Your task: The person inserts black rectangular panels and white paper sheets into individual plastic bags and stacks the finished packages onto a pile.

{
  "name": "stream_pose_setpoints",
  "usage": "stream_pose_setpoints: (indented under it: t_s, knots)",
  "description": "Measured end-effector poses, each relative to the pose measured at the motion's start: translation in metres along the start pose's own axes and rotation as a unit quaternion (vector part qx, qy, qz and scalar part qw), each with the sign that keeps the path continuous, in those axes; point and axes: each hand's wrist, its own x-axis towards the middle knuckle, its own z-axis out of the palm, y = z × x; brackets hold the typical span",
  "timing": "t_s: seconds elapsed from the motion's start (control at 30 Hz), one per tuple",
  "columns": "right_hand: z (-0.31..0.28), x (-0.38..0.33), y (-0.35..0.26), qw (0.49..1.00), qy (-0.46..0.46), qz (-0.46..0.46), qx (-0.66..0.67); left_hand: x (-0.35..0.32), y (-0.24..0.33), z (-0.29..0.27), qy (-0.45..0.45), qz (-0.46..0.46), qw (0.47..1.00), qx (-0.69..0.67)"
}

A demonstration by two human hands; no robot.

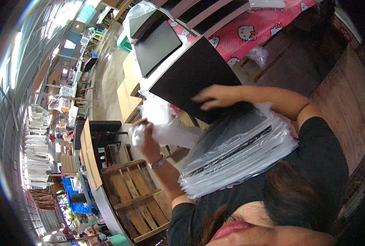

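Note:
My left hand (pixel 146 141), with a watch on the wrist, is closed round a bunched piece of thin white plastic wrap (pixel 172 131), which trails to the right. Flat on a large black panel (pixel 190 78) lies my right hand (pixel 219 96), its fingers stretched and slightly blurred. Close against my body is a thick stack of clear plastic-sleeved sheets (pixel 240 158), with dark edges showing inside. Another dark, shinier panel (pixel 156 49) lies beyond the black one, partly amid white plastic.
Pink cartoon-printed cloth (pixel 252 30) covers a surface at the back, with dark strips (pixel 207 16) across it. Cardboard pieces (pixel 127 90) stand left of the panel. A wooden pallet (pixel 137 197) is at lower left. Further left are work tables and hanging white items (pixel 37 151).

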Motion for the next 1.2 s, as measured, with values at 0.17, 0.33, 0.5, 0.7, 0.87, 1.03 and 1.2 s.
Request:
stream_pose_setpoints:
  t_s: [0.17,0.33,0.5,0.7,0.87,1.03,1.2]
  knots:
    - [-0.056,0.030,-0.106,0.984,0.125,-0.045,0.116,0.013,0.025,0.065,-0.092,-0.013,0.986,-0.135]
    - [-0.081,0.022,-0.089,0.918,0.252,-0.104,0.289,0.020,0.026,0.065,-0.065,-0.095,0.988,-0.098]
    - [-0.068,0.040,-0.092,0.932,0.291,-0.047,0.211,0.025,0.021,0.071,-0.032,-0.116,0.991,-0.055]
    - [-0.071,0.046,-0.098,0.933,0.343,0.001,0.107,0.024,0.009,0.069,-0.008,-0.117,0.986,-0.122]
    - [-0.062,0.054,-0.093,0.920,0.342,-0.091,0.166,0.020,0.023,0.078,-0.003,-0.116,0.972,-0.206]
    - [-0.071,0.048,-0.101,0.945,0.321,0.009,0.064,0.022,0.019,0.075,-0.002,-0.125,0.969,-0.214]
    - [-0.061,0.064,-0.094,0.886,0.393,-0.112,0.218,0.011,0.006,0.082,-0.005,-0.085,0.988,-0.130]
